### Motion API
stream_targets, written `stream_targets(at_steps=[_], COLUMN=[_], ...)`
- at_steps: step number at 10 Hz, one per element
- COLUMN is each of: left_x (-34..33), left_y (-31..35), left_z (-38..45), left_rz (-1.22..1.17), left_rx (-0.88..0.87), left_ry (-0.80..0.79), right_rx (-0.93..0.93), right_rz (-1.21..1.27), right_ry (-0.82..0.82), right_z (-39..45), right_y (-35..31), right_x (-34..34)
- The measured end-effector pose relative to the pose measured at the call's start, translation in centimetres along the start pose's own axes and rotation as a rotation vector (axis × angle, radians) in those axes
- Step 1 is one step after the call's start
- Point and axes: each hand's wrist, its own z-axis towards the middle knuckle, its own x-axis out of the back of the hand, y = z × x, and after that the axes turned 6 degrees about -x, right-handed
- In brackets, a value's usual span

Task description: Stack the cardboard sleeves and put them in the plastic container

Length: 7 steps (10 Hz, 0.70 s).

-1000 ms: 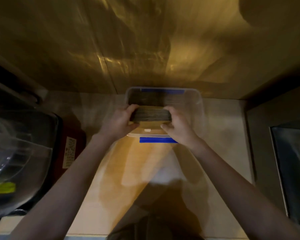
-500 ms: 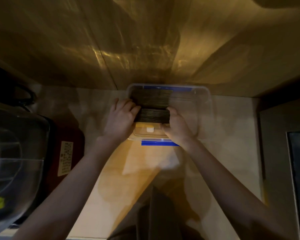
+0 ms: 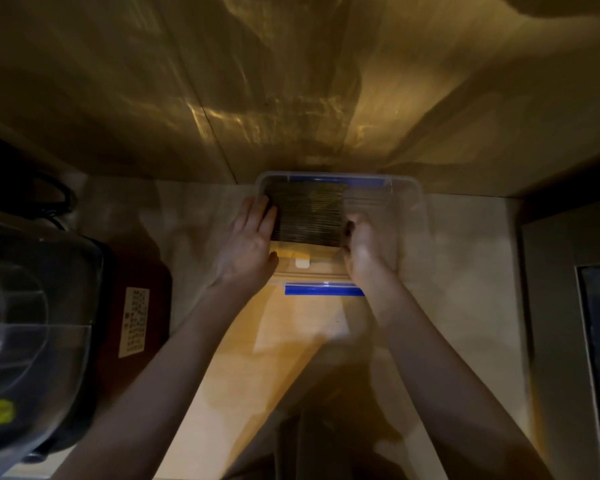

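A: Where is the stack of sleeves (image 3: 309, 216) lying?
B: Inside the container (image 3: 409, 188), long axis left-right; left hand (image 3: 248, 244) pressing flat, released; right hand (image 3: 368, 251) blurring, grip untellable

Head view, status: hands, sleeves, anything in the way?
Left hand flat against sleeves, right hand blurred at their other side. Sleeves stacked inside container. Nothing blocking.

Plastic container (image 3: 414, 216) sits on tabletop (image 3: 291, 341), against the back wall (image 3: 257, 81). Cardboard sleeves (image 3: 309, 216) stacked in its left part, left hand (image 3: 248, 247) and right hand (image 3: 366, 252) flanking them. Appliance (image 3: 42, 323) far left.
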Motion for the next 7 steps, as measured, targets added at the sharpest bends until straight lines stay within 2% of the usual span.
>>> stream_targets(at_steps=[2, 4, 5, 6, 7], left_x=[-0.1, 0.1, 0.7, 2.1, 4.6], left_y=[0.1, 0.3, 0.3, 0.7, 1.3], left_z=[0.1, 0.1, 0.1, 0.4, 0.6], left_rz=[-0.021, 0.02, 0.085, 0.058, -0.109], left_rx=[0.012, 0.017, 0.011, -0.012, -0.016], left_ry=[-0.023, -0.045, -0.128, -0.114, -0.061], right_rx=[0.015, 0.051, 0.141, 0.287, 0.467], right_rz=[0.093, 0.047, -0.07, -0.171, -0.215], right_ry=[-0.067, -0.121, -0.074, -0.119, -0.123], right_z=[1.0, 0.0, -2.0, -4.3, -7.9], right_y=[-0.4, -0.9, -1.5, -3.1, -5.3], right_x=[-0.9, 0.5, 1.5, 3.1, 4.7])
